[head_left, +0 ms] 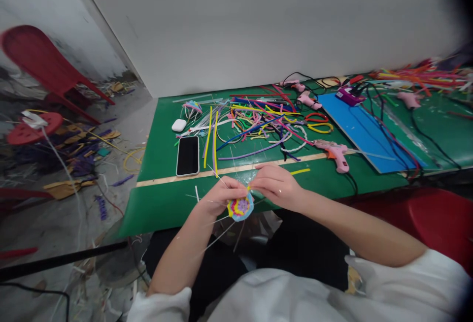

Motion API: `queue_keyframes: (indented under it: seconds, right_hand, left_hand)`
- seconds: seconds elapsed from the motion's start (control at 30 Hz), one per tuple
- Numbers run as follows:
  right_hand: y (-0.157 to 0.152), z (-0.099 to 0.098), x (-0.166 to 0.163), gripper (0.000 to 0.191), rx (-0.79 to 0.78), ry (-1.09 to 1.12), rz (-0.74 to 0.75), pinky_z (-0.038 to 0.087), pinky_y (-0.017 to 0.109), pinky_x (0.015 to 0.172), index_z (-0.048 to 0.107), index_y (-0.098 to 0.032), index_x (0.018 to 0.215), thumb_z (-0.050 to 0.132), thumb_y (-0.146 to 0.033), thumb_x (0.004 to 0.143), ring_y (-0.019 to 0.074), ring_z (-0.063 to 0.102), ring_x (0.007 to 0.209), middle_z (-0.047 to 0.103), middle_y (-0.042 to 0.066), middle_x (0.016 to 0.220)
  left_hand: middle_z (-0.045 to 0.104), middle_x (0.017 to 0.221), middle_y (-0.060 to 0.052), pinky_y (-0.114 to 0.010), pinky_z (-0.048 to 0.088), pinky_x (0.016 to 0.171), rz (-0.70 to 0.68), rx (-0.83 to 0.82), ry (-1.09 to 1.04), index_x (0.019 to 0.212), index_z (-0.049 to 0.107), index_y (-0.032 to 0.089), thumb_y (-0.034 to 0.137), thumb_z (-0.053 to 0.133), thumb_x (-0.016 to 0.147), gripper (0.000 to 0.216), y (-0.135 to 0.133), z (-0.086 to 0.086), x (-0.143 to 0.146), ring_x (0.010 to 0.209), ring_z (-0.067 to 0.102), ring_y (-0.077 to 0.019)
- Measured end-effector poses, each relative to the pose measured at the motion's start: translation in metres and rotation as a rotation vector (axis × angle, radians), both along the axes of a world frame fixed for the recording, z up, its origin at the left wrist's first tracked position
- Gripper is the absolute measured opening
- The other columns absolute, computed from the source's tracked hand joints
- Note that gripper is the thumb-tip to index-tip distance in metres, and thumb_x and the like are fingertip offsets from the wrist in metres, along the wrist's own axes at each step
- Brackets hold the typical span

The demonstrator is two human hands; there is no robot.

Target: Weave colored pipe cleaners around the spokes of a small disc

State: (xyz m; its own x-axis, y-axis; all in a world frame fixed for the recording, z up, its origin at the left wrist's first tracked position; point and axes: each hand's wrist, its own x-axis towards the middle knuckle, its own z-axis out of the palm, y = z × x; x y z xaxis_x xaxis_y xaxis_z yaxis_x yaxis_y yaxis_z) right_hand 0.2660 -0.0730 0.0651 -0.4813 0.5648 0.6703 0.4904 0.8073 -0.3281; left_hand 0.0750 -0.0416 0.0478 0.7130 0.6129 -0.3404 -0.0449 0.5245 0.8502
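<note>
My left hand is closed on the edge of a small round woven pipe-cleaner piece, with a purple middle and rings of pink, yellow and light blue. Thin bare wires stick out from it on several sides. At its top edge, the fingers of my right hand are pinched around a yellow pipe cleaner, whose free end shows beyond the knuckles. Both hands are close together just above the table's front edge.
Loose pipe cleaners lie heaped on the green table. Around them are a phone, a white case, scissors and a pink glue gun. A blue board carries a purple power strip. Cables trail on the right.
</note>
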Motion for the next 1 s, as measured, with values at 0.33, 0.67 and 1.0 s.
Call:
queue_keyframes:
  seconds: [0.33,0.67,1.0]
  right_hand:
    - [0.005,0.011,0.006,0.008,-0.169,-0.006,-0.064,0.047,0.026,0.064,0.061,-0.018,0.084,0.053,-0.018,0.085,0.0139,0.058,0.071,0.066,0.005,0.076]
    - [0.010,0.030,0.017,0.013,-0.461,-0.153,0.111,0.045,0.025,0.068,0.062,-0.017,0.085,0.051,-0.023,0.087,0.0136,0.058,0.075,0.064,0.005,0.078]
    - [0.023,0.049,0.008,0.016,-0.573,-0.372,0.247,0.042,0.023,0.069,0.065,-0.016,0.081,0.051,-0.022,0.086,0.0140,0.056,0.077,0.062,0.004,0.077]
  left_hand:
    - [0.068,0.091,-0.010,-0.029,0.053,0.059,-0.155,-0.064,-0.122,0.109,0.056,0.016,0.035,0.073,0.065,0.050,-0.002,-0.001,-0.001,0.076,0.068,-0.0227]
    - [0.070,0.092,-0.010,-0.027,0.049,0.077,-0.392,0.422,0.047,0.094,0.069,0.010,0.036,0.061,0.077,0.032,0.009,0.005,-0.007,0.084,0.063,-0.0179]
    - [0.061,0.064,-0.002,-0.019,0.037,0.055,-0.688,0.894,0.118,0.078,0.068,0.012,0.039,0.045,0.086,0.036,0.011,0.023,-0.006,0.058,0.051,-0.0096]
